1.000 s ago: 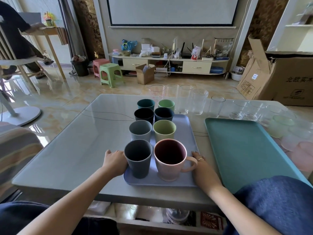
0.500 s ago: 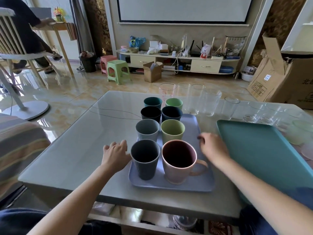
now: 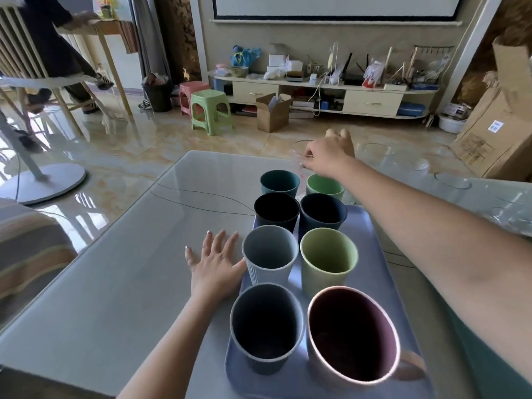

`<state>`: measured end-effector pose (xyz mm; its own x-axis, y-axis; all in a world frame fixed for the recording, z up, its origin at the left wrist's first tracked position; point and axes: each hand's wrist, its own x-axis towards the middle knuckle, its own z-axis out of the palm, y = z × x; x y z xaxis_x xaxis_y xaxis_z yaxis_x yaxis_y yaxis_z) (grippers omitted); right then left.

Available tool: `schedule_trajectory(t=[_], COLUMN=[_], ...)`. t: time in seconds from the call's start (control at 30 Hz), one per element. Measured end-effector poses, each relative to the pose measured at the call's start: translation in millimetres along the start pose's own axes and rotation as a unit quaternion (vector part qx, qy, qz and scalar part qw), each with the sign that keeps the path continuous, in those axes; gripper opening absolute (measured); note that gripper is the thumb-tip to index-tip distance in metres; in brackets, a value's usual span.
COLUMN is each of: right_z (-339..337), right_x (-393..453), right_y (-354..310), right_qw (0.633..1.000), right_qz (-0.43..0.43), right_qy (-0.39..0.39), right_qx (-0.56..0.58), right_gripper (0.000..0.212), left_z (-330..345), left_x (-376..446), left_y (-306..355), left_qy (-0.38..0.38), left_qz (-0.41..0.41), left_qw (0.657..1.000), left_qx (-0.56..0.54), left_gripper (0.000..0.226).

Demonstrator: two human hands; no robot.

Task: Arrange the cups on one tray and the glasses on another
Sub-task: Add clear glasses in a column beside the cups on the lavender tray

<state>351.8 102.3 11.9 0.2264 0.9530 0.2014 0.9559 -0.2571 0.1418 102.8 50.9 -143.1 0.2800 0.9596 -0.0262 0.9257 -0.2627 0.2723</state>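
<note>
A lavender tray (image 3: pixel 371 254) on the glass table carries several coloured cups, with a pink mug (image 3: pixel 351 335) nearest me. Beyond its far edge stand a teal cup (image 3: pixel 279 182) and a green cup (image 3: pixel 325 185). My right hand (image 3: pixel 331 154) is stretched over the cups to the row of clear glasses and grips the leftmost glass (image 3: pixel 299 156) at its rim. Flat on the table, fingers spread, my left hand (image 3: pixel 216 263) lies just left of the tray beside a grey cup (image 3: pixel 270 254). A teal tray (image 3: pixel 495 370) shows under my right arm.
More clear glasses (image 3: pixel 374 154) (image 3: pixel 419 165) stand along the table's far right. Past the table are a green stool (image 3: pixel 211 110), a small open carton (image 3: pixel 272 110) and a big cardboard box (image 3: pixel 495 133). A person sits on a chair (image 3: pixel 34 67) at far left.
My right hand left the tray's right side and reached forward to the leftmost glass. My left hand moved off the tray corner and flattened on the table. The view moved closer.
</note>
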Motion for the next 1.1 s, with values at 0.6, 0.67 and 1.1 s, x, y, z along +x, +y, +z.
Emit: schedule_trajectory(t=[0.6, 0.67, 1.1], right_z=[-47.9, -60.1, -16.3], right_x=[-39.6, -58.8, -141.0], right_y=[41.0, 54.8, 118.3], right_qw=[0.938, 0.933, 0.945], right_qz=[0.021, 0.021, 0.019], right_qy=[0.314, 0.330, 0.216], right_qx=[0.143, 0.142, 0.243], right_gripper=[0.011, 0.010, 0.009], left_z=[-0.4, -1.9, -5.7], left_x=[-2.3, -3.8, -8.3], left_y=[0.8, 0.7, 2.2], left_qy=[0.006, 0.003, 0.007], left_qz=[-0.002, 0.002, 0.006], left_qw=[1.000, 1.000, 1.000], left_qx=[-0.007, 0.001, 0.013], left_gripper=[0.070, 0.062, 0.061])
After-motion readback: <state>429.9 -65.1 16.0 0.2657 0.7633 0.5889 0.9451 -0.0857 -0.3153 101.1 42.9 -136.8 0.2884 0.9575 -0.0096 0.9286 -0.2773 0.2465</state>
